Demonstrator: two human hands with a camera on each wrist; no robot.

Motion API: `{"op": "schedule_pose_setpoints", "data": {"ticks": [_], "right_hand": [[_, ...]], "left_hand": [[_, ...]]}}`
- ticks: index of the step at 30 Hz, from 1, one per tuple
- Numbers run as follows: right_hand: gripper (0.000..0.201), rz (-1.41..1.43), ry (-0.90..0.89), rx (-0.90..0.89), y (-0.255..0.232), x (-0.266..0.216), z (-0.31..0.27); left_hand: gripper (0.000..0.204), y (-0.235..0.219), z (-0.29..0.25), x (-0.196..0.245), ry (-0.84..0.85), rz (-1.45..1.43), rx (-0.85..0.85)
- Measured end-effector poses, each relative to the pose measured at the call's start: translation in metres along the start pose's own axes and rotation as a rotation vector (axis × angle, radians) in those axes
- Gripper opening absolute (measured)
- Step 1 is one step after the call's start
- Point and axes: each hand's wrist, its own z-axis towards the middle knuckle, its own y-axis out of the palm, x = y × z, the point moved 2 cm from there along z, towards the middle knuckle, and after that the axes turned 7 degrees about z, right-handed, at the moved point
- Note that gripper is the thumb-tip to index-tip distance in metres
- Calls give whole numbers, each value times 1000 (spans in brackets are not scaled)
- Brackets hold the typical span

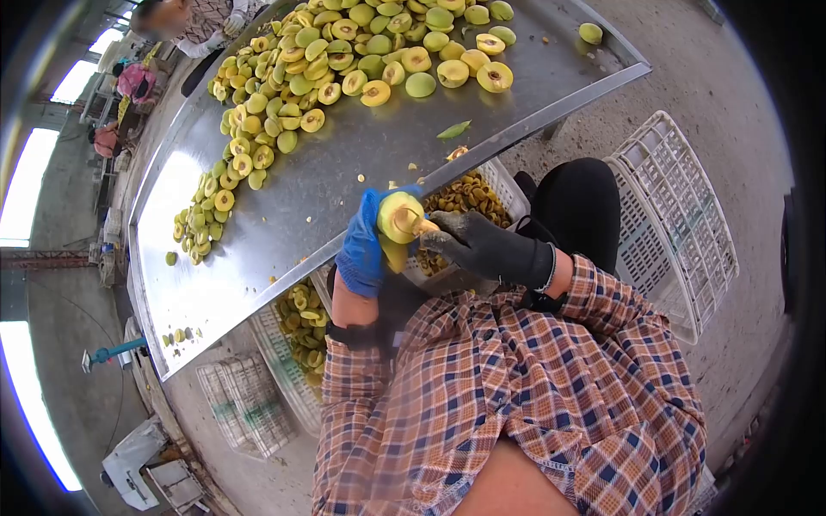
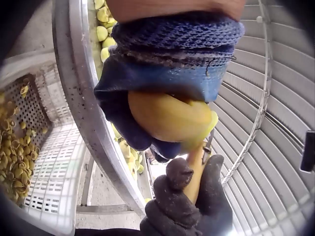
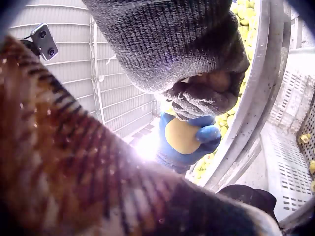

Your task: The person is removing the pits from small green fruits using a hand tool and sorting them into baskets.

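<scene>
My left hand (image 1: 361,248), in a blue glove, holds a yellow-fleshed peach half (image 1: 397,211) just off the table edge. Below that half, another yellow piece (image 1: 395,254) shows against the glove. My right hand (image 1: 492,249), in a dark glove, grips a wooden-handled knife (image 2: 194,181). Its small metal blade (image 2: 207,146) meets the fruit's edge in the left wrist view. In the right wrist view, the dark glove hides the knife, while the blue-gloved fingers curl round a smooth yellow fruit (image 3: 181,136).
A metal-topped table (image 1: 318,189) carries a heap of halved green-yellow peaches (image 1: 301,60). Under its edge stand a crate of brownish pieces (image 1: 469,196) and a crate of yellow-green pieces (image 1: 303,322). White plastic crates (image 1: 680,215) stand at right. Another person (image 1: 206,26) works across the table.
</scene>
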Motion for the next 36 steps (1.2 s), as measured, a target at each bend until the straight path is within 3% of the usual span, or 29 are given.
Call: {"op": "schedule_pose_setpoints", "data": {"ticks": [2,3,5,6,8,12,14,18,20,23,27,29,30,32,33,34,36], "right_hand": [[28,16,-84,-8,2,-8,1],[28,18,-82,-13,2,-7,1],[27,-277,-258,-75,2,-7,0],[27,-275,-255,-76,1,-7,-1],[27,-257,17,-77,-1,-5,-3],[24,-256,-115,-3,-2,-1,-7],[24,-35,-92,-88,-2,4,-8],[25,-41,-60,-105,-4,1,-9],[26,-185,-135,-157,-10,2,-9],[27,-323,-146,-167,-18,7,-6],[25,-278,-109,-160,-17,8,-5],[24,-77,-15,-215,-18,-2,-5],[24,-81,-24,-206,-18,-3,-5],[27,-265,87,-140,-20,0,-7],[27,-267,80,-130,-16,1,-9],[29,-124,31,-89,-10,3,-12],[31,24,-17,-45,-5,3,-15]], "left_hand": [[45,1,-3,0,257,437,1],[45,2,-6,2,256,434,6],[49,8,-11,6,255,500,-19],[49,9,-12,8,252,498,-18],[49,12,-15,11,307,677,-66],[49,16,-18,11,272,704,-81],[50,18,-18,11,195,690,-109],[52,20,-16,11,176,699,-97],[53,15,-12,11,246,882,-115],[53,16,-9,9,236,797,-73],[53,14,-7,0,236,806,-100],[46,18,-10,-5,115,421,-108],[46,21,-9,-9,120,430,-116],[40,32,-11,-7,709,957,-119],[42,31,-16,-6,553,995,-81],[42,32,-20,-5,558,1002,-90],[47,30,-24,-10,211,214,-87]]}}
